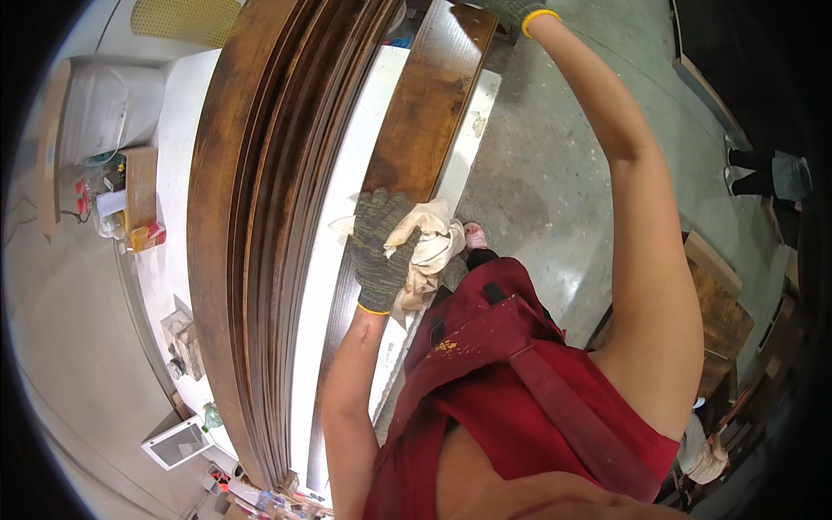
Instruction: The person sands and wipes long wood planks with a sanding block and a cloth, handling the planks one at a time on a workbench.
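Observation:
My left hand (380, 247), in a dark grey knitted glove with a yellow cuff, holds a crumpled off-white rag (431, 243) with brown stains against a brown-stained wooden board (429, 113). Most of the rag bunches out at the thumb side, and a small bit shows past the other edge of the hand. The board lies lengthwise on a white work surface (468, 143). My right hand (518, 10), gloved the same way, reaches to the board's far end. The upper picture edge cuts it off, so its fingers are hidden.
Several long brown boards (247, 234) stand close together left of the worked board. Beyond them are a white bucket (100, 108), a small wooden box (141, 186) and a green bottle (211, 416). More wooden panels (724, 316) lean at the right. Another person (767, 172) stands far right.

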